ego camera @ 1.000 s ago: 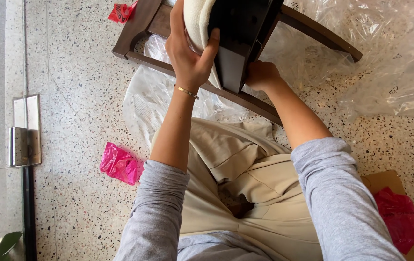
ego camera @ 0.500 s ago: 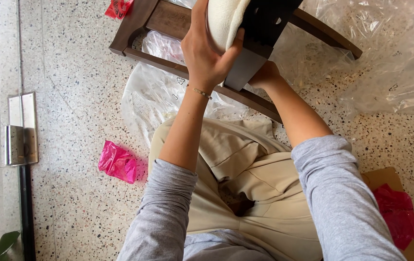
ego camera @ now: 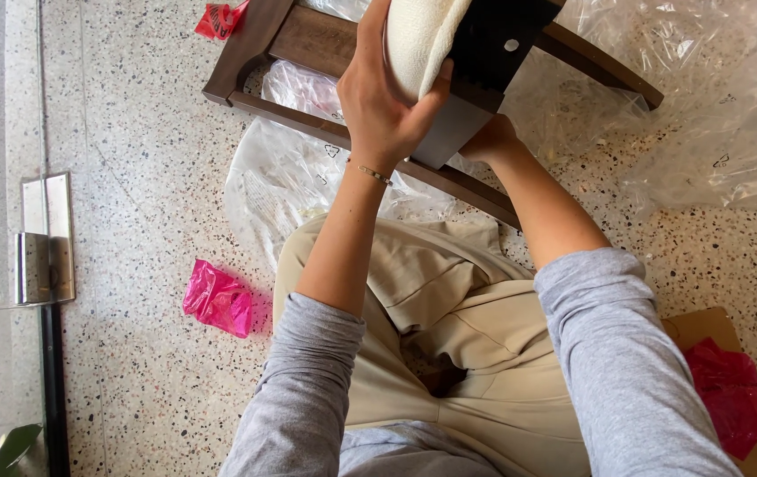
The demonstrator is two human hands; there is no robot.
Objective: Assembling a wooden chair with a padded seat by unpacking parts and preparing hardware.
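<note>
My left hand grips the cream upholstered cushion of a chair seat whose black underside faces right. My right hand reaches under that black seat panel, its fingers mostly hidden behind it. The seat is held above a dark brown wooden chair frame that lies on the speckled floor. A thin bracelet circles my left wrist. I am sitting with beige trousers and grey sleeves in view.
Clear plastic wrapping spreads over the floor at right and under the frame. A pink crumpled bag lies at left, a red one on a cardboard piece at right. A metal door fitting stands at far left.
The seat and both hands have shifted up and slightly right in the view. My left hand has slid around the cushion's edge.
</note>
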